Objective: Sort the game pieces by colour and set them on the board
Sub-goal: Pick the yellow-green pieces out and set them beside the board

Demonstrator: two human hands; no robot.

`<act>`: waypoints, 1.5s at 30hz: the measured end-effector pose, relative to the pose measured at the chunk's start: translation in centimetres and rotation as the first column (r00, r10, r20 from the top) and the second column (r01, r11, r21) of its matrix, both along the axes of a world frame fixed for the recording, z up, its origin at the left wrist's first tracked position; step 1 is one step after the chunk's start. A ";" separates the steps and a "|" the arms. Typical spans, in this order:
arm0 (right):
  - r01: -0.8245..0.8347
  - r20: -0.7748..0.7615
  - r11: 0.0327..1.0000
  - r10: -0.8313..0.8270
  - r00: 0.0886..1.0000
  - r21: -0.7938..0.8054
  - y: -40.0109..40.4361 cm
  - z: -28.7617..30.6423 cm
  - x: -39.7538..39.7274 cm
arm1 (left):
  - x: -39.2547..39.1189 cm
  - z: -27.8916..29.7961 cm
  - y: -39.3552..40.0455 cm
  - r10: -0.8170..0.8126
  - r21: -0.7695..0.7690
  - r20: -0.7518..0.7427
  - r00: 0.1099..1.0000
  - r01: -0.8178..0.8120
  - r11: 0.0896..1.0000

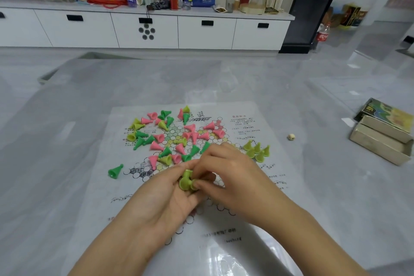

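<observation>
While both hands (201, 181) meet over the board (280, 186), fingers pinch yellow-green pieces (187, 181).

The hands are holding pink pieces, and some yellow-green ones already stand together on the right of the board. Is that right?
Not quite. The head view shows the left hand and right hand holding yellow-green pieces, not pink. The rest is right: a group of yellow-green ones stands together on the right of the board.
</observation>
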State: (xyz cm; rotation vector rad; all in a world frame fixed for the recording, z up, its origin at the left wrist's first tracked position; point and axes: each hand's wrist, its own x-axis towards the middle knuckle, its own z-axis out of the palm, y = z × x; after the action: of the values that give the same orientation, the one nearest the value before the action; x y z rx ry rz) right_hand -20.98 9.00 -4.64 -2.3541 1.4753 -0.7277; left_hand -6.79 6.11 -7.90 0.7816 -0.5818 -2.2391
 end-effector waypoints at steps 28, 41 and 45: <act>0.119 0.341 0.993 -0.115 0.933 0.010 -0.2 0.2 -1.5 | -0.3 1.8 1.2 0.195 -0.380 0.536 0.821 0.029 0.924; 0.049 0.260 0.982 -0.096 0.961 0.182 -0.3 0.1 -2.5 | -0.4 1.3 1.5 0.252 -0.503 0.647 0.719 0.155 0.850; 0.040 0.219 0.981 -0.082 0.972 0.188 -0.3 0.1 -2.6 | -0.4 1.3 1.6 0.260 -0.514 0.675 0.690 0.187 0.837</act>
State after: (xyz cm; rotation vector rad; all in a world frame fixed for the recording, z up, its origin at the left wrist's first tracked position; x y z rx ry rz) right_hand -23.58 8.68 -4.52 -2.0248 1.4545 -0.8084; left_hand -7.23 7.69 -6.62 1.3398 -1.4990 -1.4858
